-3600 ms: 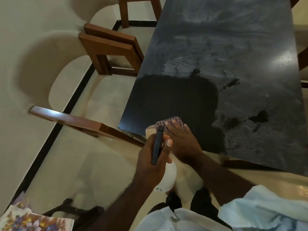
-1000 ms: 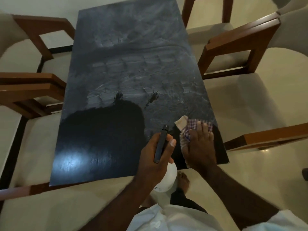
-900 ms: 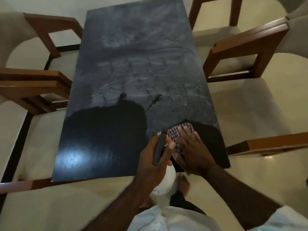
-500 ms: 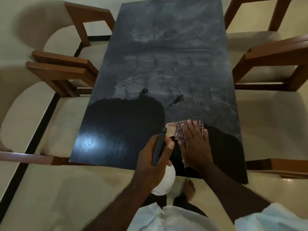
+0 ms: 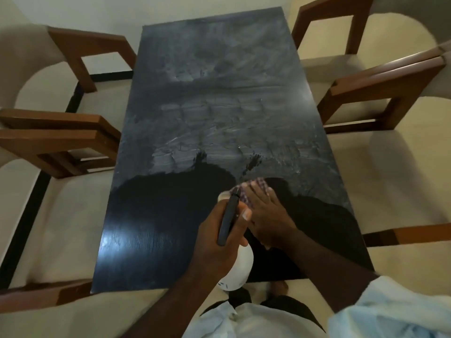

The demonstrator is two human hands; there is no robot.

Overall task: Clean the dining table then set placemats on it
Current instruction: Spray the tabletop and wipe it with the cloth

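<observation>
**Right hand flat on cloth, near end of table**

The dining table [image 5: 219,106] is dark and glossy and runs lengthwise away from you, with its near short edge at your body. The near part is clean black, with a light glare at near left. From the middle to the far end the top is grey with streaky smears. Two small dark splotches sit at the border between the two zones.

The checked cloth [image 5: 261,182] lies on the tabletop at that border, right of centre. Your right hand [image 5: 268,215] presses it down, palm flat, fingers straight and close together. Cloth peeks out past the fingertips and along the hand's left side.

Your left hand [image 5: 219,240] is just beside the right; you cannot tell if they touch. Its fingers are curled round the neck of a spray bottle [image 5: 238,269], thumb against the black head. The white body hangs below the fist over the near table edge, and the black head points toward the far end.

Wood-framed chairs [image 5: 61,137] with cream seats line both long sides. A pale sleeve [image 5: 390,313] shows at bottom right.
</observation>
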